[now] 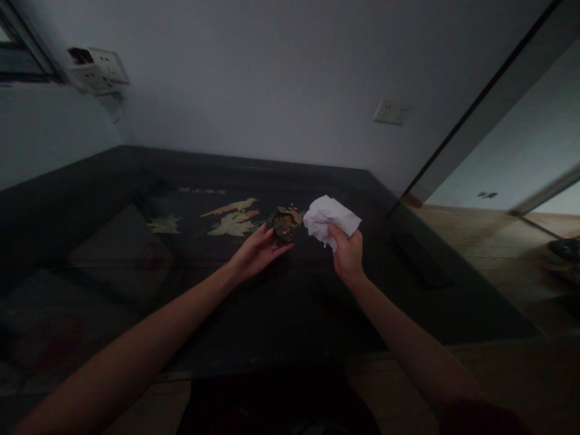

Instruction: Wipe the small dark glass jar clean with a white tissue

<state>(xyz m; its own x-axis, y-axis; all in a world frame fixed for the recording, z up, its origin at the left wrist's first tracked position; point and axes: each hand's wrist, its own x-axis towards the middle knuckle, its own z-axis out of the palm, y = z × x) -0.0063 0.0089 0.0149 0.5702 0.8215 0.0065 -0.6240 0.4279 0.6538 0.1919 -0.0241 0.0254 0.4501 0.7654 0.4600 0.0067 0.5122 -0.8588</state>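
At left, your left hand (259, 249) grips a dark glossy object (284, 231) between its digits, holding it beyond the palm, over the black table (281, 314); in this dimness you cannot tell where its long axis points. Right of it, and apart, a crumpled white cloth (330, 215) spreads widest sideways, beyond your right hand (350, 249), whose thumb pinches it against the fingers.

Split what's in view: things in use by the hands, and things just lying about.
In use:
small glass vessel, in left hand;
white tissue or cloth, in right hand.

Uninvolved:
dark oblong object on the table;
wall socket.
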